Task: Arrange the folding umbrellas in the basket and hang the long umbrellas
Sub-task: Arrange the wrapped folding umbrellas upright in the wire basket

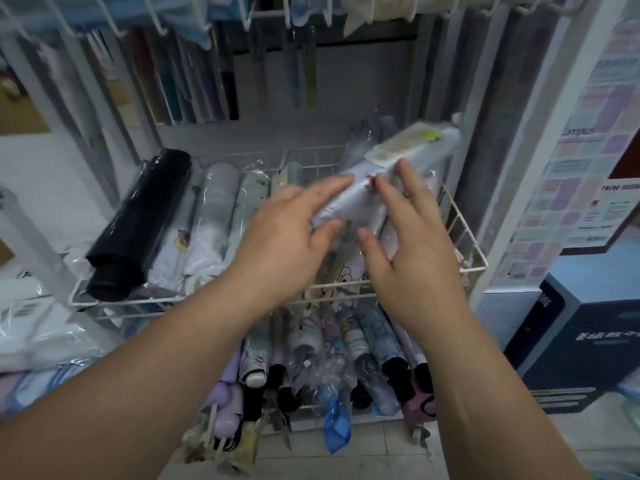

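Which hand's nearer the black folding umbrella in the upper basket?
Left. Both hands grip the wrapped umbrella; left hand sits right of the black folding umbrella, right hand farther right.

I count two hands, left (277, 244) and right (408, 258), and between them one pale folding umbrella (398, 168) in clear wrap. One white wire basket (465, 233) sits under them. In it I make out five folding umbrellas left of the hands: one black umbrella (138, 223) and four light umbrellas (214, 216); any beneath the hands are hidden. The lower pile (311, 362) holds more than ten, too tangled to count exactly. The hanging long umbrellas (228, 81) are too blurred to count. One dark blue box (588, 341) stands at right.
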The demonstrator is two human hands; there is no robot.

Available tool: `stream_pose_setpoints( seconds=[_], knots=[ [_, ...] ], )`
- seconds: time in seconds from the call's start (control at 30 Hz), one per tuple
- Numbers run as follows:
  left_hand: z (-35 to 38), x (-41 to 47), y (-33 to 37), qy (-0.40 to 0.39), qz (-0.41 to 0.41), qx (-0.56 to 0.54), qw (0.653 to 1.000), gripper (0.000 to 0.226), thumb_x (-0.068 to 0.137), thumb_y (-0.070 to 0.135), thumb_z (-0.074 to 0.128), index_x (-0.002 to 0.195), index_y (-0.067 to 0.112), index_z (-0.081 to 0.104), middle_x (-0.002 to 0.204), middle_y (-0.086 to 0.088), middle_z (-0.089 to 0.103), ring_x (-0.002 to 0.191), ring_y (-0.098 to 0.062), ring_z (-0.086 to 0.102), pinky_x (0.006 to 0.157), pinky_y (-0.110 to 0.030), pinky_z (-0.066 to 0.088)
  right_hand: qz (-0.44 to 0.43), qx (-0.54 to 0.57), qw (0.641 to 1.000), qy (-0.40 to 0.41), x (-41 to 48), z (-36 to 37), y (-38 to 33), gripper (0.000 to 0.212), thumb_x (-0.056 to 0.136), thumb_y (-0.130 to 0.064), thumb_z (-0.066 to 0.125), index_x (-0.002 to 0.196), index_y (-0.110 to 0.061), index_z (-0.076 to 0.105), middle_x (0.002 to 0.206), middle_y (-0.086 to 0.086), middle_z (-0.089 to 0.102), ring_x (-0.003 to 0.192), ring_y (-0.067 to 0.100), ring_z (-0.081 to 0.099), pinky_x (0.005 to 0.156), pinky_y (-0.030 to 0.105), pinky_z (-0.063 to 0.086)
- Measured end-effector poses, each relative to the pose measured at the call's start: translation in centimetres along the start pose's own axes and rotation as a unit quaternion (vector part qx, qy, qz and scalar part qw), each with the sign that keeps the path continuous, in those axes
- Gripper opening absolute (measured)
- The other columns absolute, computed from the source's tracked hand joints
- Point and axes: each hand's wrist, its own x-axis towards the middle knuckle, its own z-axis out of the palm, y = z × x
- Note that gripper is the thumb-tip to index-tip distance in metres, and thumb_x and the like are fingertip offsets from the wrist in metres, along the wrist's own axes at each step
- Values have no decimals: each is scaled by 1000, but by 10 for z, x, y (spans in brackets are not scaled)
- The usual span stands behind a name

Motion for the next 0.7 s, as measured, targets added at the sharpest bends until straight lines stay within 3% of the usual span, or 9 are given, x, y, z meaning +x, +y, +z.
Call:
stream_pose_setpoints(
  seconds=[0.1,0.2,0.3,0.4,0.5,0.6,0.7],
  knots=[
    [-23,-6,-18,42,-34,84,995,51,98,34,59,145,48,44,111,-1,54,103,-20,52,88,-31,41,43,-36,997,-58,-2,12,-3,62,99,-32,58,155,-26,33,165,2,18,152,19,15,123,36,20],
    [-44,-12,-36,83,-65,184,977,50,99,31,57,146,41,46,109,-15,56,100,-36,54,86,-45,48,64,-97,991,-62,-2,18,0,56,97,-37,58,149,-21,44,158,10,33,149,29,21,121,44,23],
    [-61,-20,-56,91,-111,251,957,50,99,29,53,147,41,44,110,-17,52,95,-39,53,78,-50,50,80,-147,982,-82,0,21,2,56,94,-43,59,144,-20,51,154,13,42,146,35,25,120,49,23],
    [-65,-25,-65,17,-170,290,942,52,100,31,49,149,44,39,130,-17,45,100,-42,55,82,-51,52,112,-153,977,-98,0,21,2,55,94,-46,58,144,-24,51,155,9,40,147,32,20,118,52,25],
    [-62,-25,-59,-64,-198,344,916,53,99,45,44,151,41,35,138,-14,44,116,-41,50,93,-50,46,107,-157,976,-106,0,21,4,56,95,-45,58,145,-22,51,155,10,38,148,31,18,120,46,19],
    [-61,-17,-47,-73,-176,423,886,52,97,55,38,145,36,44,143,-11,42,126,-38,39,102,-56,35,121,-141,978,-96,1,14,7,60,93,-45,61,146,-19,49,157,11,34,146,33,20,119,44,21],
    [-51,-7,-32,-65,-130,403,904,50,97,53,43,139,29,52,144,-11,45,128,-37,39,105,-54,35,167,-120,976,-67,9,2,14,70,90,-49,65,149,-20,42,160,10,27,146,33,23,117,43,27]
  ],
)
